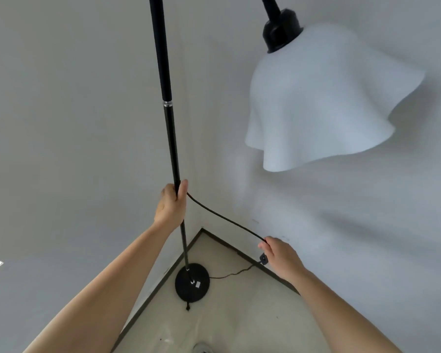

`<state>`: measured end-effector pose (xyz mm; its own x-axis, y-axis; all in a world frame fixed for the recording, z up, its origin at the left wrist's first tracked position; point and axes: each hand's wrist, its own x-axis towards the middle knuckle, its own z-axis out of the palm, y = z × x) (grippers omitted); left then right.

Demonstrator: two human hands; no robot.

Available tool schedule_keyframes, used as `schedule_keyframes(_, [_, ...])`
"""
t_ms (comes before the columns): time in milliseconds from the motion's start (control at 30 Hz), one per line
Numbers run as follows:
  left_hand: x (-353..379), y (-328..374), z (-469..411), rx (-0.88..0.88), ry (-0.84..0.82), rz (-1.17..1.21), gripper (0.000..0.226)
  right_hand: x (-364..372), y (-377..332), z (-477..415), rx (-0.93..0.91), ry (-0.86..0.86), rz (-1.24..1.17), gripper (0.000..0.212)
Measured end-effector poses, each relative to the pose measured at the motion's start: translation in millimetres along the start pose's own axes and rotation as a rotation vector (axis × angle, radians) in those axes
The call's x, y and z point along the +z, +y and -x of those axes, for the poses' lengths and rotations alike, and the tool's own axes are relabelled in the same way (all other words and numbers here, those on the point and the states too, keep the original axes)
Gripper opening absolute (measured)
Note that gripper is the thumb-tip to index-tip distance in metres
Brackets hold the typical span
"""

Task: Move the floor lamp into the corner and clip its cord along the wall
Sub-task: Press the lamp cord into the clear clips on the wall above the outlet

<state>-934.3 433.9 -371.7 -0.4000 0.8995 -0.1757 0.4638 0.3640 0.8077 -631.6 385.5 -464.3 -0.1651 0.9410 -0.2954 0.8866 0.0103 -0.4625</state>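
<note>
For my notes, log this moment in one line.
left hand: holds lamp pole | right hand: holds cord | lamp base: in corner

Black lamp (172,138), white wavy shade, stood upright in corner; cord (222,217) stretched from pole grip to right-hand pinch.

Lamp pole (169,128) cut off by the top edge, likewise the black arm above the white shade (323,98). Stretch of pole hidden inside the curled fingers (182,189) of the left hand (169,207). Cord (224,219) lost under the right hand (281,256) past the pinching fingertips. Small black piece (263,259) just below those fingertips too small to identify. Shoe (203,347) clipped by the bottom edge.
</note>
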Motion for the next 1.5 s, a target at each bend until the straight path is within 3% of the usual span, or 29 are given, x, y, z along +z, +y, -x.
schedule_keyframes(67, [14.5, -8.2, 20.1, -0.183, -0.043, 0.026, 0.08, -5.9, -2.2, 10.7, -0.06, 0.009, -0.008, 0.025])
schedule_keyframes(167, [39.3, -5.3, 56.3, -0.349, -0.183, 0.123, 0.086, -12.7, -5.7, 27.6, -0.109, -0.013, -0.07, 0.032])
schedule_keyframes(267, [65.0, 14.3, 94.8, -0.417, -0.35, 0.386, 0.08, -19.9, -7.5, 46.4, -0.166, -0.087, -0.145, 0.031])
schedule_keyframes(367, [87.0, 34.3, 133.2, -0.401, -0.439, 0.48, 0.054, -22.2, -7.6, 66.8, -0.231, -0.111, -0.167, 0.028])
schedule_keyframes(533, [98.8, 55.2, 166.6, -0.449, -0.198, 0.627, 0.008, -12.3, 17.3, 97.6, -0.266, -0.116, -0.263, 0.022])
schedule_keyframes(600, [99.3, 61.9, 174.5, -0.42, -0.151, 0.612, 0.007, -8.2, 29.8, 104.4, -0.26, -0.094, -0.29, 0.005])
schedule_keyframes(733, [93.8, 73.0, 183.8, -0.314, -0.034, 0.705, 0.008, -3.0, 40.3, 109.1, -0.21, -0.071, -0.316, 0.033])
schedule_keyframes(867, [65.9, 86.9, 171.2, -0.202, 0.039, 0.817, 0.01, 15.9, 73.6, 127.9, -0.058, -0.177, -0.312, 0.026])
schedule_keyframes(1067, [62.4, 85.2, 160.8, -0.163, -0.024, 0.726, 0.011, 7.9, 120.3, 148.1, 0.151, -0.15, -0.34, 0.017])
schedule_keyframes(1267, [97.3, 51.0, 153.4, -0.244, -0.123, 0.567, 0.002, -7.5, 121.2, 157.1, 0.235, -0.039, -0.356, 0.036])
schedule_keyframes(1400, [126.7, 13.8, 141.5, -0.291, -0.283, 0.356, 0.036, 3.3, 120.0, 160.1, 0.277, 0.029, -0.32, 0.037])
schedule_keyframes(1500, [150.8, -17.7, 139.7, -0.433, -0.442, 0.156, 0.064, 17.6, 114.8, 154.1, 0.271, 0.042, -0.309, 0.033])
